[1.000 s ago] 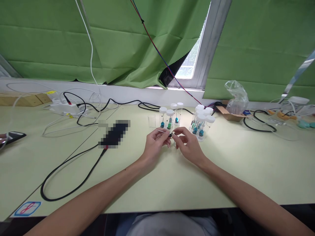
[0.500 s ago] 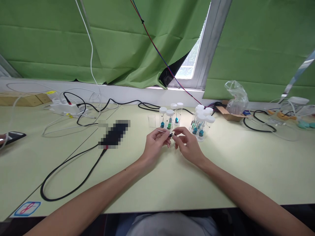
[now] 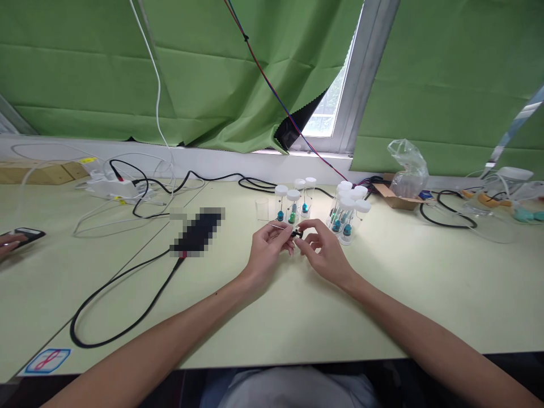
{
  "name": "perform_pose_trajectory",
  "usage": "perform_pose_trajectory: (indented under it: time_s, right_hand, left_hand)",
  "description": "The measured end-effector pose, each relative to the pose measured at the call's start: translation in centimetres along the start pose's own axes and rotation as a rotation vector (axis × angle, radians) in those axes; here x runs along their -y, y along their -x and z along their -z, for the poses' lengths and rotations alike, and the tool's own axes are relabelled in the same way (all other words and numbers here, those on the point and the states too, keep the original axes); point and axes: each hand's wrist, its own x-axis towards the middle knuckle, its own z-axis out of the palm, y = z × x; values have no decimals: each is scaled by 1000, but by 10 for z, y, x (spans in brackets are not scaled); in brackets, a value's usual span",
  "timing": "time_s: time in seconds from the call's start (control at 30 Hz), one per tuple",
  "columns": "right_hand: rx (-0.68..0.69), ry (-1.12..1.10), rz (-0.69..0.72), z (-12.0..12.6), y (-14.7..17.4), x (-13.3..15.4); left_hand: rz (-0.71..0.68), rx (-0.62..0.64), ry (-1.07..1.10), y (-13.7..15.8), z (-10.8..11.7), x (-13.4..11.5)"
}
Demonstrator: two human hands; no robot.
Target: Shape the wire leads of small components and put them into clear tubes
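Observation:
My left hand (image 3: 266,255) is closed in a pinch on a small black part with a thin metal rod (image 3: 277,226) sticking out to the left. My right hand (image 3: 326,252) curls in from the other side, thumb and index finger at the right end of the black part (image 3: 298,233). Just beyond my fingers stand several clear capped tubes (image 3: 293,205) with blue or green pieces inside. A clear tube with no cap (image 3: 262,209) is left of them. More white-capped tubes (image 3: 347,211) cluster behind my right hand.
A black device (image 3: 198,229), blurred out, lies to the left with a looping black cable (image 3: 144,311). Another person's hand (image 3: 12,242) is on a phone (image 3: 33,232) at the far left. A cardboard box with a plastic bag (image 3: 408,175) sits back right; a power strip (image 3: 113,187) back left.
My right fingers have shifted slightly, and more of the black part shows between my hands. My left hand stays put. The other person's hand has moved further over the phone.

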Motion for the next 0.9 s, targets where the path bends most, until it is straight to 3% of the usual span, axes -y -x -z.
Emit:
perform_pose_trajectory:
  time_s: [0.63,0.9]
  right_hand:
    - [-5,-36,-60,-1,-1,-4]
    - [-24,-2,17,1,0,0]
  left_hand:
    - [-9,24,-27,1,-1,1]
    - [-20,-3,-4,-1,1,0]
